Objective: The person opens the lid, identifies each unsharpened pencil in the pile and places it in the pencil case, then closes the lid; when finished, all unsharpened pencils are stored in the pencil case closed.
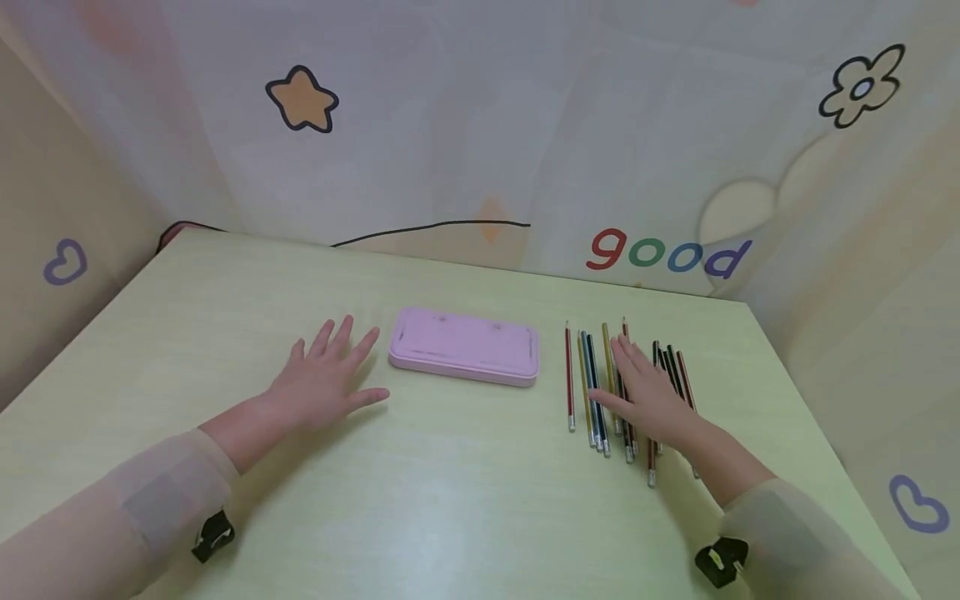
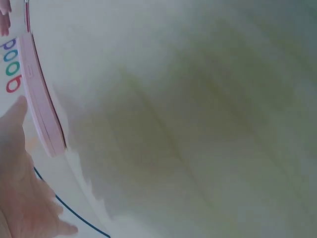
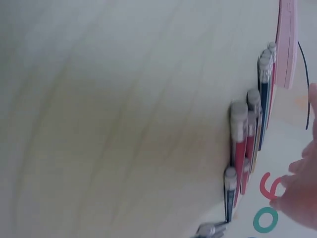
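Observation:
A pink pencil case, its lid down, lies on the table between the two hands. My left hand is to the left of the case with its fingers spread and nothing in it. Over on the right, several pencils with eraser ends toward me lie loosely side by side. My right hand is over these pencils, fingers straight and thumb held out, and it hides part of them. The right wrist view shows the pencils' eraser ends resting on the table, with the fingers above.
The pale table has its far edge along a printed curtain, and more curtain hangs at both sides. Each sleeve carries a black clip near the wrist.

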